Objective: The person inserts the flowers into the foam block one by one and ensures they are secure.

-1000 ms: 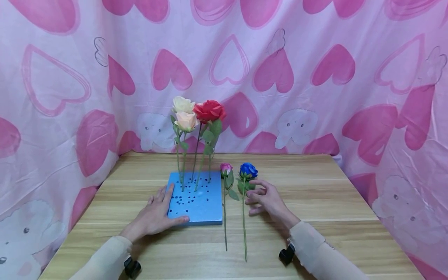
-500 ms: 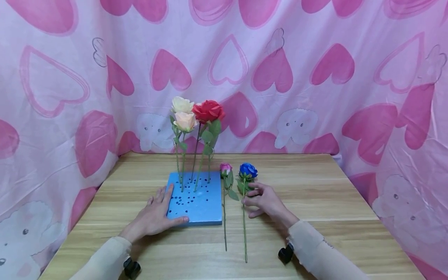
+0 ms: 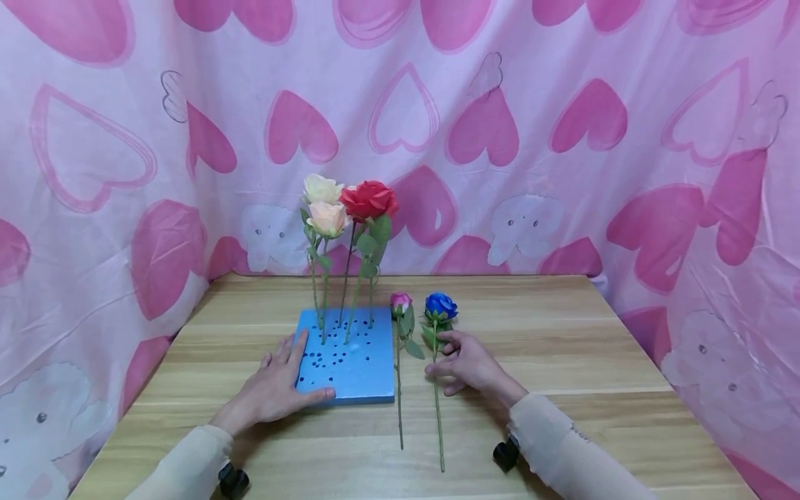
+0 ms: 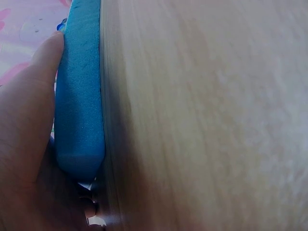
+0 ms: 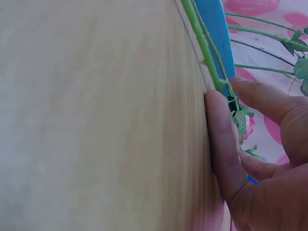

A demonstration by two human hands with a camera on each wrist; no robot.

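My left hand (image 3: pixel 271 389) lies spread along the left edge of a blue perforated foam block (image 3: pixel 365 380), thumb over its front corner. In the left wrist view, the hand rests against the block's thick side (image 4: pixel 79 96). My right hand (image 3: pixel 469 364) is at the stem of a blue rose (image 3: pixel 441 305) lying on the table, fingers loosely bent on either side of it. The right wrist view shows a green stem (image 5: pixel 204 53) between parted fingertips. Left of it lies a pink rose (image 3: pixel 401 302). A cream rose (image 3: pixel 321 189), a peach rose (image 3: pixel 327 218) and a red rose (image 3: pixel 369 200) stand upright in the block.
The wooden table (image 3: pixel 550 430) reaches back to a pink heart-print curtain (image 3: pixel 544 160), which also hangs at both sides. Small dark holes dot the block between the upright stems. A black wrist camera (image 3: pixel 506 455) sits under the right sleeve.
My right hand has moved slightly down along the blue rose's stem and its fingers have drawn closer to it. The stem's lower end has shifted a little. My left hand stays on the block.
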